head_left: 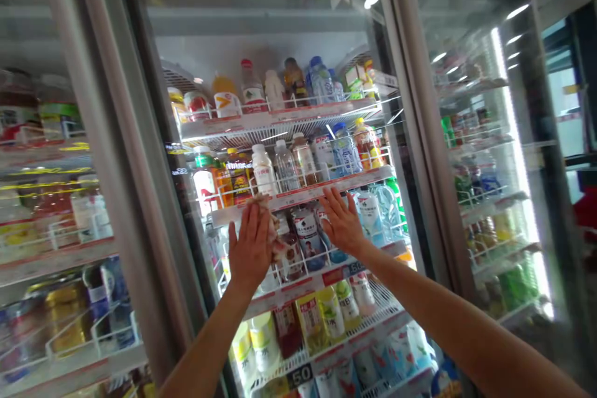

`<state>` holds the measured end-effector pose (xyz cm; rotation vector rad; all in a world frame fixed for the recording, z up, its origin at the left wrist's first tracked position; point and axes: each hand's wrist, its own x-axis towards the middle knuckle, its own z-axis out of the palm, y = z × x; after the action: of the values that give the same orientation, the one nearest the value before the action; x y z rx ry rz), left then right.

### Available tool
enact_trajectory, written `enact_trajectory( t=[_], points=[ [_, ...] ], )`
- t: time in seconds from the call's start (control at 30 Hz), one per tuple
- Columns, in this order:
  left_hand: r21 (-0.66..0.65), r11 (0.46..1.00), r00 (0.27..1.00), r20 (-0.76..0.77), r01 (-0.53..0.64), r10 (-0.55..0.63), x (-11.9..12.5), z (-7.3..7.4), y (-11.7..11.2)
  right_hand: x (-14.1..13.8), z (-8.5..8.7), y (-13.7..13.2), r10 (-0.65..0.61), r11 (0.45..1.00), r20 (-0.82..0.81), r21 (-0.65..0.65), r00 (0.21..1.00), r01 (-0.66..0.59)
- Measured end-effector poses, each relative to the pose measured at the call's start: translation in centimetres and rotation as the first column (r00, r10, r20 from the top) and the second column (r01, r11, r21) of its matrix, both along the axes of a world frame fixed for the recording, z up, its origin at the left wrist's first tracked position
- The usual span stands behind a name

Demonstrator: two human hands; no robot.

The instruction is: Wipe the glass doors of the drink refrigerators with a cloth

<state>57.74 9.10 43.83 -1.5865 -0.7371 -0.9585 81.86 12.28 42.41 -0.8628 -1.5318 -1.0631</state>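
Note:
My left hand [249,252] presses a crumpled, pinkish-beige cloth [275,236] against the glass door [261,18] of a drinks fridge. Its fingers point up and cover part of the cloth. To the right, my right hand [344,224] lies with fingers spread and nothing in it, at the same glass. Through the pane, shelves of drinks show behind both hands. A white bottle [263,171] stands on the shelf above my left hand. Between the hands, a dark-labelled bottle [306,236] is visible on a lower shelf.
A metal door frame [116,137] runs down the left side, and another frame [433,137] stands on the right. Further glass-door fridges full of bottles flank this one. A price tag [301,375] sits on a low shelf edge.

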Motion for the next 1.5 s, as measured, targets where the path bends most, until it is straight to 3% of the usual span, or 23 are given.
enact_trajectory(
  t=[0.07,0.17,0.23,0.37,0.43,0.5,0.6,0.77,0.83,0.93,1.03,1.1,1.17,1.23,1.33,1.4,1.5],
  points=[
    [-0.001,1.000,1.000,-0.004,0.008,-0.008,1.5,-0.1,0.2,-0.1,0.0,0.1,-0.001,1.000,-0.013,-0.013,1.000,0.000],
    [-0.059,0.998,0.953,-0.298,0.034,-0.050,2.4,-1.7,0.2,0.1,0.0,0.3,0.000,1.000,-0.022,-0.005,1.000,0.000],
    [-0.077,0.996,0.923,-0.381,0.032,-0.060,2.1,-2.0,0.1,0.2,0.0,0.2,0.009,1.000,-0.020,0.011,1.000,-0.009],
    [-0.014,1.000,0.999,-0.046,0.018,-0.018,2.0,1.2,0.8,-1.0,0.4,-1.0,0.137,0.986,-0.049,0.098,0.989,-0.132],
    [0.017,0.999,0.995,0.086,0.043,-0.044,2.6,2.9,1.3,-3.0,0.8,-2.0,0.291,0.950,-0.032,0.132,0.956,-0.284],
    [0.016,0.997,0.989,0.126,0.080,-0.081,3.0,3.6,1.5,-5.7,1.2,-2.9,0.439,0.894,-0.019,0.107,0.898,-0.435],
    [-0.026,0.993,0.986,0.129,0.113,-0.108,1.7,2.3,1.0,-10.1,1.8,-3.5,0.471,0.882,-0.100,0.016,0.877,-0.471],
    [-0.091,0.991,0.974,0.211,0.098,-0.077,-3.4,-2.0,-0.9,-14.8,2.5,-3.0,0.212,0.974,-0.144,-0.049,0.967,-0.220],
    [-0.073,0.994,0.960,0.274,0.078,-0.055,-4.3,-3.2,-1.1,-14.1,2.3,-2.5,0.149,0.989,-0.099,-0.007,0.984,-0.150],
    [-0.052,0.998,0.953,0.301,0.037,-0.019,-4.0,-4.1,-0.7,-8.7,1.0,-1.8,0.075,0.995,-0.042,0.066,0.996,-0.072],
    [-0.068,0.998,0.945,0.326,0.010,0.013,-3.3,-4.2,-0.2,-1.0,-0.7,-0.9,-0.001,0.995,-0.184,0.102,0.983,0.020],
    [-0.078,0.997,0.942,0.335,0.006,0.020,-3.2,-4.2,0.0,2.3,-1.1,-0.3,0.001,0.990,-0.333,0.132,0.943,0.046],
    [-0.079,0.997,0.942,0.334,0.009,0.018,-3.3,-4.3,0.0,2.6,-0.6,0.0,0.044,0.991,-0.348,0.136,0.936,0.004],
    [-0.071,0.997,0.944,0.328,0.016,0.008,-3.4,-4.3,-0.1,0.5,0.6,0.2,0.051,0.994,-0.308,0.104,0.950,-0.019],
    [-0.069,0.997,0.947,0.322,0.023,0.001,-3.6,-4.3,-0.3,-2.3,2.2,0.4,-0.064,0.996,-0.303,0.044,0.951,0.081],
    [-0.067,0.997,0.951,0.310,0.022,0.000,-3.7,-4.3,-0.3,-1.2,2.5,0.6,-0.127,0.990,-0.290,0.021,0.948,0.139],
    [-0.060,0.998,0.952,0.307,0.020,0.000,-3.6,-4.3,-0.2,4.3,1.4,1.3,-0.143,0.985,-0.415,0.026,0.899,0.168]
  ],
)
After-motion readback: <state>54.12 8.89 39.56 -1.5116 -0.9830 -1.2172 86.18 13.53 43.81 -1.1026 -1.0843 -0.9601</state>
